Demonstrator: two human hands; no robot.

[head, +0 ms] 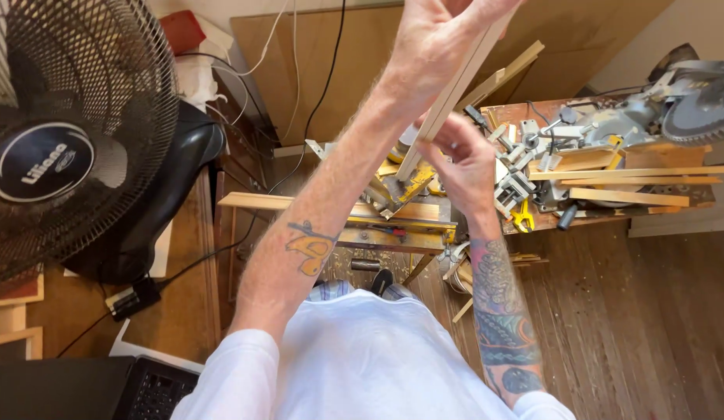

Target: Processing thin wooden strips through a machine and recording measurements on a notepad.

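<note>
My left hand is raised near the top of the view, closed around the upper part of a long pale wooden strip. The strip slants down to the left, and its lower end meets a yellow and grey tool on a small wooden stand. My right hand grips the same strip lower down, just above that tool. Both forearms are tattooed and a white shirt fills the bottom of the view.
A black fan stands at the left. A mitre saw sits on a bench at the right with wood strips and a yellow clamp. Plywood sheets lean at the back, cables hang, the floor is wood.
</note>
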